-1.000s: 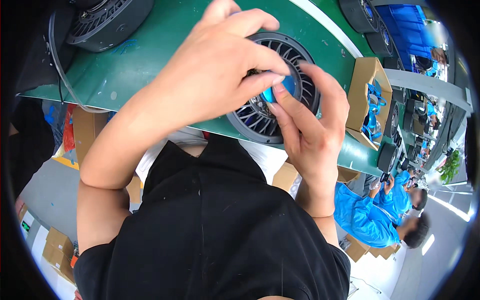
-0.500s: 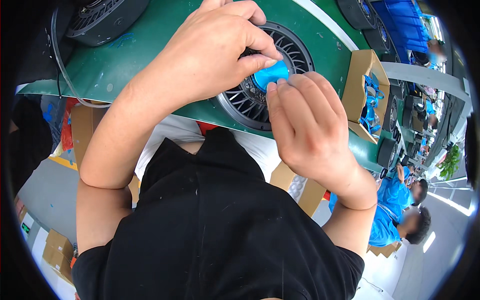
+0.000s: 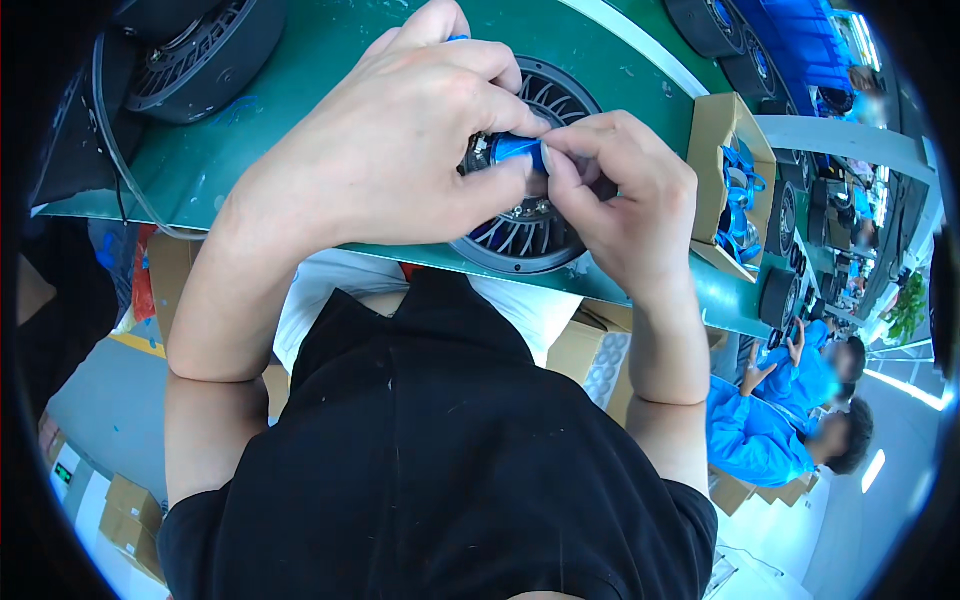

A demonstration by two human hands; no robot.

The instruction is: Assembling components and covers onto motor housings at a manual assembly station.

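Note:
A dark spoked wheel-like part (image 3: pixel 518 264) lies on the green bench before me, its centre mostly hidden by my hands. Over that centre a shiny blue film-like piece (image 3: pixel 515 149), now curved, shows between my fingers. My left hand (image 3: pixel 400 150) has its thumb and forefinger closed at the film's left side. Pinching the film's right edge are the thumb and fingertips of my right hand (image 3: pixel 635 185). A small blue bit (image 3: pixel 457 38) shows by the other fingers of my left hand; what it belongs to is hidden.
An open cardboard box (image 3: pixel 708 185) of blue strips and pieces stands at the right. Another dark wheel part (image 3: pixel 215 65) sits at the upper left, beside a grey cable (image 3: pixel 108 110). More wheels (image 3: pixel 779 298) line the far right, near people in blue (image 3: pixel 755 430).
The blue piece went from a broad, flat disc shape to a narrower, curved one. My left hand came lower around it, and my right hand turned more upright, still pinching its edge.

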